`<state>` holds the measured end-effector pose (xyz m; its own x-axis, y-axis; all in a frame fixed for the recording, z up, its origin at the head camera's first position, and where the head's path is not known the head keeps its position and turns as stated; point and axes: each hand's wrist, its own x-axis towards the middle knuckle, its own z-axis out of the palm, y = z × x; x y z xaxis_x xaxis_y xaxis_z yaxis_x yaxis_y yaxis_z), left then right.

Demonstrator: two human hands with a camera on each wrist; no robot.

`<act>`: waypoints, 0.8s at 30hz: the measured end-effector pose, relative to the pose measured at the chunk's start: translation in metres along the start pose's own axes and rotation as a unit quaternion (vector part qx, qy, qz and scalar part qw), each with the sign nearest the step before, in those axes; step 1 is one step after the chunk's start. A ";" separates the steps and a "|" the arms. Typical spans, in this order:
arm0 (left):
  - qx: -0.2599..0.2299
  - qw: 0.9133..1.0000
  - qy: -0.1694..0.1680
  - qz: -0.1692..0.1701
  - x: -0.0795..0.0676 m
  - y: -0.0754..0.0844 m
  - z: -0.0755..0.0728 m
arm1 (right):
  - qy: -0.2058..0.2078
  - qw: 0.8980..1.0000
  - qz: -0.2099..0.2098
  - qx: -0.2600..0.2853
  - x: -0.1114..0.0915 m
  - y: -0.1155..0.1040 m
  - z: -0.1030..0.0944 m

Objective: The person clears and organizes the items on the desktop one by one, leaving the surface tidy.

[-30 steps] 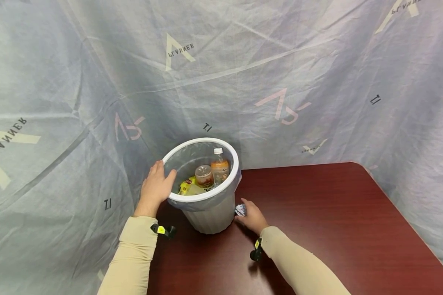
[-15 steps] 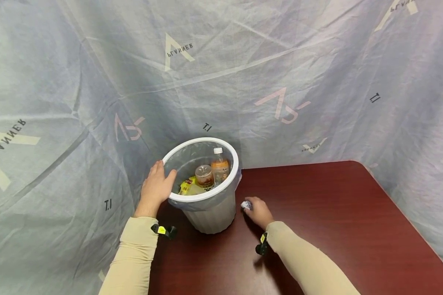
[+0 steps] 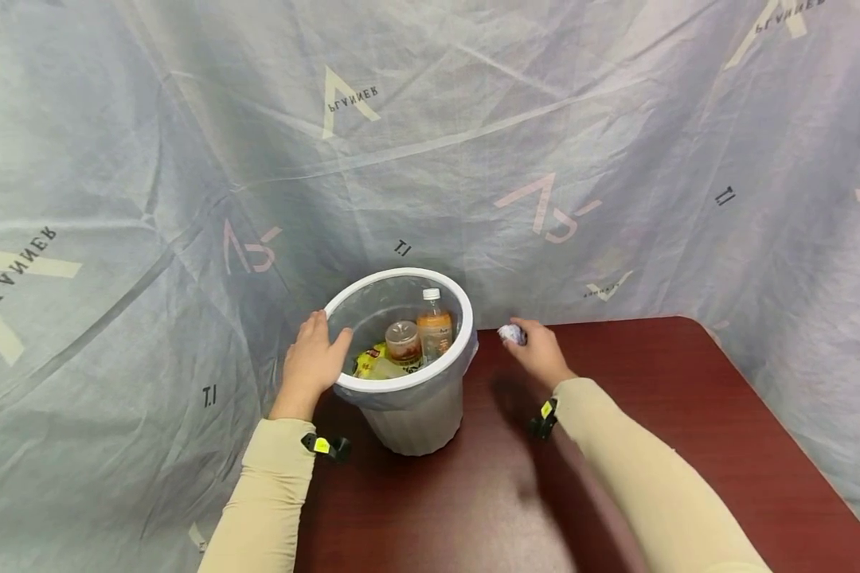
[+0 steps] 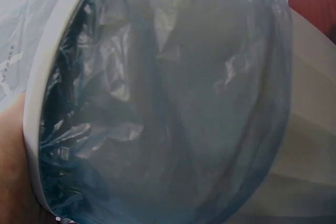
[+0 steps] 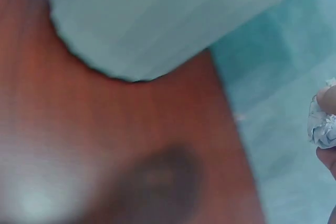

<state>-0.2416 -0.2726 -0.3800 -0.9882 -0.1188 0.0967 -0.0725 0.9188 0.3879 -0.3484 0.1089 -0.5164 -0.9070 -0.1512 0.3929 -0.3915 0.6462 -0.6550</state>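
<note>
A ribbed, light grey trash can [image 3: 412, 422] with a white rim [image 3: 466, 318] and a translucent bag liner [image 4: 173, 93] stands on the table. Inside lie a bottle with an orange label [image 3: 435, 326], a clear plastic container [image 3: 404, 342] and a yellow wrapper [image 3: 369, 360]. My left hand [image 3: 310, 358] rests against the rim's left side, fingers extended and thumb spread towards the opening. To the right of the can, my right hand [image 3: 541, 350] pinches a crumpled ball of paper [image 3: 512, 334] above the table; the right wrist view shows the paper ball [image 5: 321, 124] between thumb and fingers.
The dark red wooden table [image 3: 659, 398] extends to the right of the can. A grey printed cloth [image 3: 580, 119] hangs behind it and along the left side. Black wrist cameras [image 3: 542, 422] sit on both sleeves.
My right hand has lifted the paper ball from beside the can's base, up and to the right. The can and my left hand have shifted slightly right.
</note>
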 end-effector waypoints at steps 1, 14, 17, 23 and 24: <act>-0.002 1.000 0.000 0.002 0.000 0.002 0.001 | 0.006 1.000 -0.002 -0.003 0.005 -0.003 -0.009; -0.006 1.000 0.006 0.013 0.002 0.031 0.018 | 0.035 0.997 -0.068 -0.020 0.046 -0.073 -0.090; -0.002 1.000 0.003 0.014 0.002 0.041 0.022 | 0.013 0.995 -0.102 -0.012 0.045 -0.096 -0.093; -0.005 1.000 -0.002 0.017 0.001 0.061 0.030 | -0.063 0.988 -0.142 -0.006 0.038 -0.137 -0.093; -0.008 1.000 -0.003 0.019 0.002 0.064 0.031 | -0.075 0.987 -0.143 -0.005 0.037 -0.141 -0.093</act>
<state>-0.2520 -0.2021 -0.3834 -0.9910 -0.0816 0.1062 -0.0328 0.9168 0.3981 -0.3122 0.0819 -0.3493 -0.7732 -0.4374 0.4592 -0.6333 0.5692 -0.5243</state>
